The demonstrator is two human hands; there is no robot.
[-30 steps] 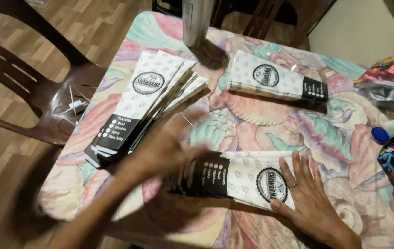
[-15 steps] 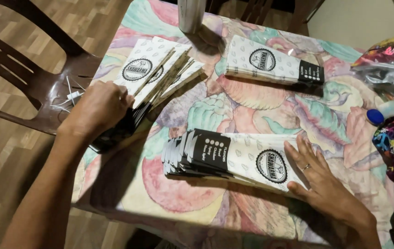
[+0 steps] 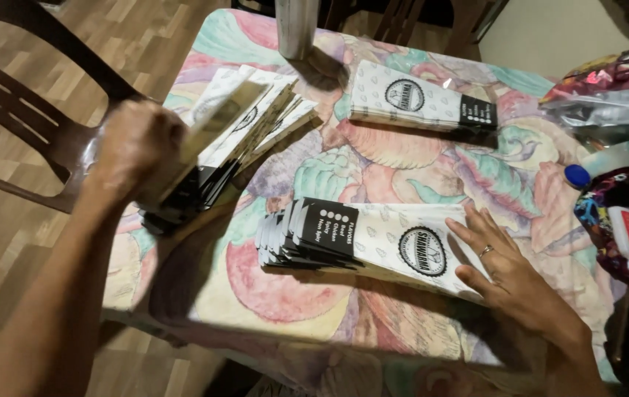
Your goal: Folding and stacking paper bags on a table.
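Lifting now, the left hand has its fingers clamped on a sleeve from the fanned stack of paper sleeves at upper left, where half a second ago it only lay on them. The right hand, fingers spread flat, still pins the lower stack on the worktop.

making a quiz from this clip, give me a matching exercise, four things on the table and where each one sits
Things:
1 metal cup
2 fanned stack of sleeves
3 middle stack of sleeves
4 blue bottle cap

Places:
A under the right hand
B far edge of the table
C right side, by the bags
D at the left hand

Pairs: 1-B, 2-D, 3-A, 4-C
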